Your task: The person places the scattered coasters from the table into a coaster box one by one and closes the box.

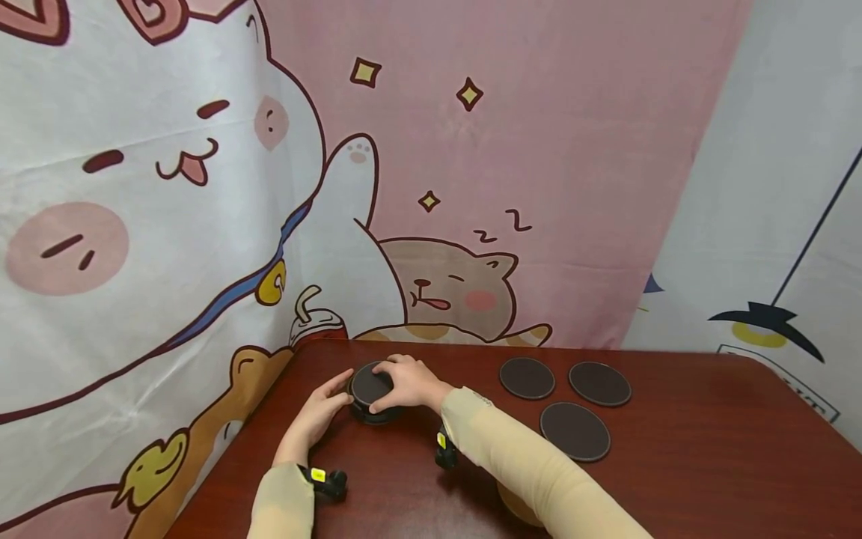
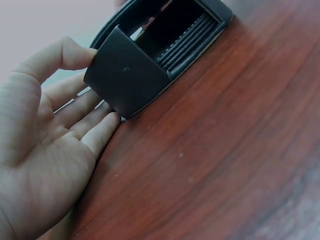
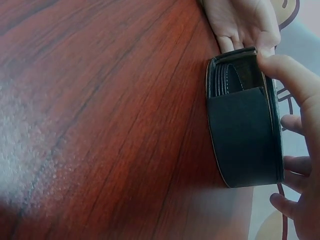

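Coaster holder [image 1: 373, 395]: a round dark holder with a cut-out in its wall, standing on the table [image 1: 707, 464] near the far left corner, close to the cartoon cloth backdrop [image 1: 168, 187].
Holder contents: the wrist views show several dark discs stacked inside, their stitched edges visible through the cut-out [image 3: 225, 82].
Top coaster [image 1: 370, 385]: lies flat on the stack, level with the holder's rim.
Right hand [image 1: 408, 383]: rests over the holder from the right; fingers curled around the rim, thumb at the near side, gripping it.
Left hand [image 1: 316, 416]: at the holder's left side; palm open, fingers [image 2: 92, 117] straight and together, their tips touching the holder's wall low down, thumb [image 2: 60, 55] against its upper edge.
Loose coasters: three dark round ones lie flat toward the middle of the far edge, well apart from the holder; two side by side [image 1: 527, 377] [image 1: 599, 383] and one nearer [image 1: 575, 430], none touching.
Sleeves: both arms in beige sleeves [image 1: 512, 464], each wrist carrying a small black camera [image 1: 325, 480].
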The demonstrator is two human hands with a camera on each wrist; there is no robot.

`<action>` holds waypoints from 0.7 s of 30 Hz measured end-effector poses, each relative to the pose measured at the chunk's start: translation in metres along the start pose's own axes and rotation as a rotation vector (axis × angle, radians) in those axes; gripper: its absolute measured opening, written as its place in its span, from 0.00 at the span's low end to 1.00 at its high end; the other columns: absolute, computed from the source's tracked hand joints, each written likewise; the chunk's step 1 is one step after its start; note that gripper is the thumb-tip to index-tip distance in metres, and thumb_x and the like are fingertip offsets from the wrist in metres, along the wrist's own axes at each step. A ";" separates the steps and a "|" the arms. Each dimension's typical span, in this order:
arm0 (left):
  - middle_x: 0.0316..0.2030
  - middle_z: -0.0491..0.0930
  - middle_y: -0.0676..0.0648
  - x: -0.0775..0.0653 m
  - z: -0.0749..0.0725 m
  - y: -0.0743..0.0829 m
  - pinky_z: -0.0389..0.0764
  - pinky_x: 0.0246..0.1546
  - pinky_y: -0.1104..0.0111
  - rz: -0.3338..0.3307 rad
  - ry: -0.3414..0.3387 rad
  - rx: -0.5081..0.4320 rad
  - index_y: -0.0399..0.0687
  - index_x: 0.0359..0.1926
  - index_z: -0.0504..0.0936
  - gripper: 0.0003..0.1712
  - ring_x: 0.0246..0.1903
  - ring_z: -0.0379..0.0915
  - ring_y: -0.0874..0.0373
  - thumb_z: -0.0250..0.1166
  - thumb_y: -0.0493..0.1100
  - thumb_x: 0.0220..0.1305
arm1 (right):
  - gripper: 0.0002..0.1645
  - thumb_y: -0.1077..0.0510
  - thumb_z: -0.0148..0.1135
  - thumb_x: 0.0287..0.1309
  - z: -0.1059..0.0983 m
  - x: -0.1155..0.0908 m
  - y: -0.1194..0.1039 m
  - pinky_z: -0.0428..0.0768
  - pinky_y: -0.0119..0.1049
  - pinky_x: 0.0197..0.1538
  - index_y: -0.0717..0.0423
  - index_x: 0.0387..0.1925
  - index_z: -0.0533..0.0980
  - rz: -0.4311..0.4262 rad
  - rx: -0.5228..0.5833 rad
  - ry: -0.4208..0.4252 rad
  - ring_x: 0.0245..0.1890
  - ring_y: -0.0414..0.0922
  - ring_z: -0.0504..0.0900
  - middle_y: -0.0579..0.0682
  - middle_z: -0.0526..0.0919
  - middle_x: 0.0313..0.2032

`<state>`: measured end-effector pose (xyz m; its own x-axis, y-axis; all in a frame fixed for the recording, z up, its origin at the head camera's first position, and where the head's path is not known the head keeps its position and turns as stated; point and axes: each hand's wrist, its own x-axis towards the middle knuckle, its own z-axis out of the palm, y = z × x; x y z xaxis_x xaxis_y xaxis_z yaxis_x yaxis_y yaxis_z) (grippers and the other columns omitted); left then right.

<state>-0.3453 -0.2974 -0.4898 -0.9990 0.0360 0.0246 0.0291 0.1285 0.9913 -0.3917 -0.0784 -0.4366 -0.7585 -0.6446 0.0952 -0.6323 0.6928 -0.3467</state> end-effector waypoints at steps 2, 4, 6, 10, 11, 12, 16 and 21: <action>0.68 0.63 0.38 0.000 -0.001 0.000 0.60 0.64 0.55 0.000 -0.001 0.002 0.42 0.71 0.63 0.38 0.66 0.58 0.47 0.58 0.32 0.58 | 0.47 0.26 0.67 0.40 0.000 -0.001 0.000 0.64 0.50 0.63 0.39 0.63 0.73 0.000 -0.010 0.000 0.65 0.51 0.63 0.53 0.65 0.67; 0.67 0.64 0.38 0.001 -0.001 -0.001 0.60 0.63 0.55 0.002 -0.003 -0.005 0.42 0.71 0.63 0.38 0.66 0.59 0.47 0.58 0.32 0.58 | 0.47 0.27 0.67 0.40 0.000 -0.001 0.000 0.64 0.50 0.63 0.39 0.63 0.73 0.001 -0.030 0.000 0.65 0.50 0.63 0.53 0.65 0.67; 0.67 0.64 0.38 0.001 -0.001 -0.001 0.60 0.63 0.56 0.007 -0.002 -0.010 0.43 0.71 0.64 0.38 0.65 0.59 0.47 0.58 0.31 0.58 | 0.47 0.27 0.68 0.40 0.001 -0.001 0.000 0.64 0.50 0.63 0.38 0.63 0.73 0.002 -0.050 0.000 0.66 0.51 0.63 0.53 0.65 0.67; 0.67 0.65 0.38 0.000 -0.001 -0.001 0.59 0.64 0.55 0.013 0.004 -0.019 0.43 0.71 0.65 0.37 0.65 0.60 0.47 0.58 0.31 0.57 | 0.47 0.27 0.68 0.40 0.002 -0.001 -0.002 0.64 0.49 0.62 0.39 0.63 0.73 0.001 -0.070 0.010 0.65 0.51 0.64 0.53 0.66 0.67; 0.67 0.65 0.38 0.000 -0.001 -0.001 0.59 0.64 0.55 0.012 0.006 -0.019 0.43 0.71 0.65 0.37 0.65 0.61 0.47 0.58 0.31 0.57 | 0.47 0.27 0.67 0.40 0.002 0.000 -0.003 0.64 0.49 0.63 0.39 0.63 0.73 -0.001 -0.070 0.012 0.65 0.51 0.64 0.53 0.66 0.67; 0.67 0.65 0.38 0.000 -0.001 -0.001 0.59 0.64 0.55 0.012 0.004 -0.015 0.43 0.71 0.65 0.37 0.65 0.61 0.47 0.58 0.31 0.58 | 0.47 0.27 0.67 0.40 0.002 -0.001 -0.003 0.64 0.50 0.63 0.39 0.63 0.73 -0.003 -0.069 0.015 0.66 0.50 0.64 0.52 0.66 0.67; 0.67 0.65 0.38 0.000 0.000 -0.001 0.62 0.63 0.57 0.001 -0.011 -0.012 0.44 0.71 0.64 0.37 0.63 0.63 0.47 0.58 0.32 0.59 | 0.48 0.26 0.67 0.41 0.003 -0.004 -0.002 0.62 0.51 0.64 0.39 0.64 0.72 -0.012 -0.057 0.004 0.68 0.50 0.61 0.51 0.64 0.69; 0.67 0.64 0.37 0.000 0.000 0.001 0.65 0.59 0.64 0.009 -0.008 -0.005 0.43 0.71 0.64 0.37 0.63 0.62 0.47 0.58 0.31 0.59 | 0.47 0.28 0.67 0.44 -0.004 -0.015 0.012 0.59 0.56 0.65 0.42 0.65 0.71 -0.019 0.007 0.005 0.69 0.51 0.58 0.53 0.60 0.71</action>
<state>-0.3454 -0.2974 -0.4891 -0.9985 0.0450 0.0326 0.0379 0.1231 0.9917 -0.3887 -0.0590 -0.4383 -0.7470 -0.6563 0.1063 -0.6458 0.6781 -0.3508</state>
